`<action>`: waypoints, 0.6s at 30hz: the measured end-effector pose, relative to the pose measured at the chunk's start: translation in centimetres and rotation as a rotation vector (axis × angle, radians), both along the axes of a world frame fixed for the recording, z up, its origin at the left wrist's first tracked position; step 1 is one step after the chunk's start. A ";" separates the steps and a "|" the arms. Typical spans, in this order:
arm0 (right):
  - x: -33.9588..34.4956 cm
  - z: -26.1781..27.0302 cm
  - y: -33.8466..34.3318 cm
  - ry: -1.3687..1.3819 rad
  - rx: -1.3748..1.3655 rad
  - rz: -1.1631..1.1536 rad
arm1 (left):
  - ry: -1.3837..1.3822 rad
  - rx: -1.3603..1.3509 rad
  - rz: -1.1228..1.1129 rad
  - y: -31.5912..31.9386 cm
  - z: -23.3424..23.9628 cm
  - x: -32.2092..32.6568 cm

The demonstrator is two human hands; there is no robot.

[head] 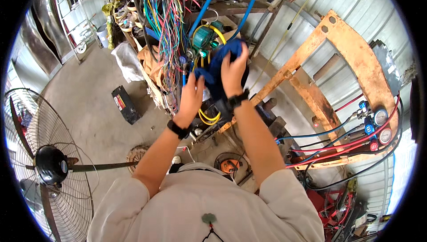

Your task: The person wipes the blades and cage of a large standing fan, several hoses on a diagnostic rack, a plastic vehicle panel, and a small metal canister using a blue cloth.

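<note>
Both hands are raised in front of me at a dark blue cloth (213, 83), which hangs bunched and partly blurred between them. My right hand (234, 71) grips its upper right part, fingers pointing up. At the cloth's lower left, my left hand (190, 96) has its fingers against a fold; how firmly it holds is unclear. Just beyond the cloth sits a rounded green device (202, 37) with a yellow hose (218, 33) beside it. A small blue-faced gauge (182, 60) is near my left fingertips. Thick bundles of coloured wires (166, 25) hang to the left.
A large caged fan (50, 165) stands at left. A black battery (125, 105) lies on the floor. At right is a rusty orange metal frame (360, 51), with manifold gauges (380, 117) and red and blue hoses (317, 136). Blue hoses (247, 10) hang overhead.
</note>
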State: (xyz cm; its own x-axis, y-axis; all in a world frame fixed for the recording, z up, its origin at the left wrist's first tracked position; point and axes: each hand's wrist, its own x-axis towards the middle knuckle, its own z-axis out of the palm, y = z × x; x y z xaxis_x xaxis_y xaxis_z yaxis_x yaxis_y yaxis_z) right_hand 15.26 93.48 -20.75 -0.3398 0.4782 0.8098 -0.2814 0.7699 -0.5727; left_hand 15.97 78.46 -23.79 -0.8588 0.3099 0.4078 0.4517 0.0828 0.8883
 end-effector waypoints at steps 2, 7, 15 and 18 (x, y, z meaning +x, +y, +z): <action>-2.7 2.8 1.6 0.030 0.147 -0.037 | 0.009 0.146 -0.015 1.6 0.6 -2.2; -6.2 2.0 1.7 -0.469 -0.131 0.088 | -0.192 0.395 -0.150 3.4 -2.4 -5.9; 2.0 -10.7 -1.5 -0.700 -0.424 0.352 | -0.598 0.273 -0.153 1.1 -12.3 -3.1; 5.4 -15.9 -1.8 -0.794 -0.458 0.375 | -0.653 0.124 -0.242 1.6 -13.3 -0.8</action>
